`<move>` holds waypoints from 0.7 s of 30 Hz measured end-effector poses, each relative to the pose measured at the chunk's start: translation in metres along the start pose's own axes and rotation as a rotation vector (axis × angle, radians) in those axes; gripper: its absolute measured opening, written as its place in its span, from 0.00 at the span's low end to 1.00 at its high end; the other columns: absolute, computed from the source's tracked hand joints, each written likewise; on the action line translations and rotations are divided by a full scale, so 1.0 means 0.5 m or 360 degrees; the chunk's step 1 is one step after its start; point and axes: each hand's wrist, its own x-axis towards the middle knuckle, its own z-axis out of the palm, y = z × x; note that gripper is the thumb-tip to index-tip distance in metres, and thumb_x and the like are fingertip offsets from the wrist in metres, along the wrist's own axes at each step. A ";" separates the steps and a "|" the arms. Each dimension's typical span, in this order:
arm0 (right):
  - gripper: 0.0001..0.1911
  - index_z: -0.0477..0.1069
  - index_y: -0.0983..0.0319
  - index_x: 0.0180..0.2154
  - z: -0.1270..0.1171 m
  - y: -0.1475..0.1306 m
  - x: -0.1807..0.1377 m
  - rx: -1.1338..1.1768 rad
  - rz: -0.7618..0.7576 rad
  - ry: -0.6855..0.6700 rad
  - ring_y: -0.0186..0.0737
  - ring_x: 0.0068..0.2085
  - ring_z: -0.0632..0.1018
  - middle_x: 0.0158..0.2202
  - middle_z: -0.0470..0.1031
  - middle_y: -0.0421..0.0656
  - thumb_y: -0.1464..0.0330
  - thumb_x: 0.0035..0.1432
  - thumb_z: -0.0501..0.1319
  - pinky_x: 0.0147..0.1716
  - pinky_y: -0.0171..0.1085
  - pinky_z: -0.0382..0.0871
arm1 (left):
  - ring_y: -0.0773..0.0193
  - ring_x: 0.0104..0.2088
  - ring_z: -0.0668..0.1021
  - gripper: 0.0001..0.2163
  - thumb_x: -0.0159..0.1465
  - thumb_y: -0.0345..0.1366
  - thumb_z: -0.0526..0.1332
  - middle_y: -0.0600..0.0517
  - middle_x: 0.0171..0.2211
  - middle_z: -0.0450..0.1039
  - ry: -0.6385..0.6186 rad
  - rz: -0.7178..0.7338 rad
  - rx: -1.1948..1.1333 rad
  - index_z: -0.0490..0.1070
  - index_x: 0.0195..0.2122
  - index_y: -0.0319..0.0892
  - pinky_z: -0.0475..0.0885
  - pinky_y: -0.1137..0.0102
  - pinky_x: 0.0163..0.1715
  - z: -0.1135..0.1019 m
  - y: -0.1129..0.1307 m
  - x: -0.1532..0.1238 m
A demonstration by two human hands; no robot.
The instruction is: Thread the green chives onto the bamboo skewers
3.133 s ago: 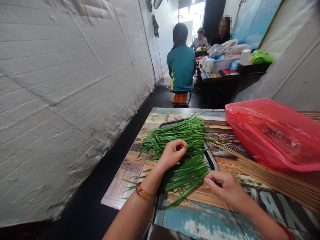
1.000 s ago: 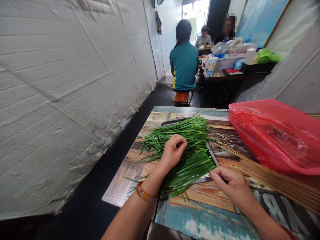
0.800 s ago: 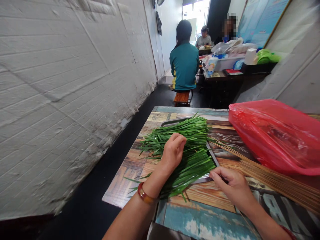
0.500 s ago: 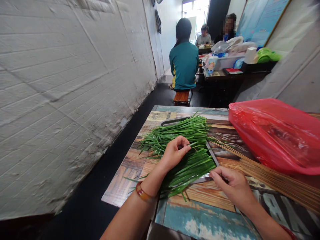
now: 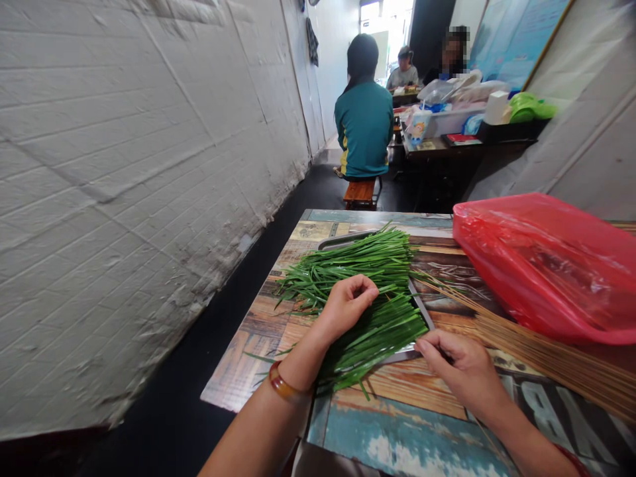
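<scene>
Long green garlic chives (image 5: 358, 258) lie in two bunches across a metal tray (image 5: 421, 305). My left hand (image 5: 350, 301) is over the middle of them, thumb and forefinger pinched together at a chive blade that shows beyond the fingertips. My right hand (image 5: 460, 361) is closed beside the tray's near right corner, at the cut ends of the nearer bunch. A thin bamboo skewer (image 5: 489, 440) runs out below it toward me; its tip is hidden by the fingers and leaves.
Many loose bamboo skewers (image 5: 541, 351) lie on the right of the patterned table (image 5: 368, 430). Behind them rests a red plastic bag (image 5: 541, 265). A person in a teal jacket (image 5: 365, 129) sits ahead on a stool, near a cluttered table. A white wall (image 5: 149, 165) stands left.
The view has shifted very slightly. My left thumb and forefinger look closer together, with less of the chive blade showing at their tips. My right hand has hardly moved.
</scene>
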 end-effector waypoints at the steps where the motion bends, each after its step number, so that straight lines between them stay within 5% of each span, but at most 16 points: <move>1: 0.15 0.70 0.59 0.22 0.000 -0.001 0.000 0.0005 0.0004 0.0008 0.35 0.22 0.72 0.19 0.71 0.38 0.64 0.57 0.53 0.23 0.32 0.64 | 0.72 0.25 0.65 0.07 0.56 0.36 0.60 0.56 0.23 0.64 -0.0011 0.0010 -0.0016 0.67 0.26 0.37 0.60 0.76 0.27 0.000 0.001 0.000; 12: 0.15 0.70 0.60 0.23 0.000 -0.002 -0.001 0.0016 0.0006 0.0008 0.35 0.22 0.72 0.19 0.71 0.38 0.64 0.58 0.53 0.23 0.32 0.64 | 0.74 0.24 0.67 0.12 0.53 0.37 0.64 0.56 0.27 0.64 -0.0037 -0.0031 -0.0402 0.63 0.32 0.39 0.63 0.78 0.22 0.007 0.003 0.000; 21: 0.15 0.70 0.60 0.22 0.002 -0.008 -0.001 0.0048 0.0008 0.0043 0.34 0.21 0.72 0.18 0.70 0.37 0.64 0.57 0.54 0.22 0.31 0.63 | 0.75 0.18 0.65 0.08 0.55 0.37 0.62 0.59 0.20 0.62 0.0073 -0.0043 -0.0311 0.66 0.28 0.38 0.59 0.77 0.21 0.004 -0.007 0.002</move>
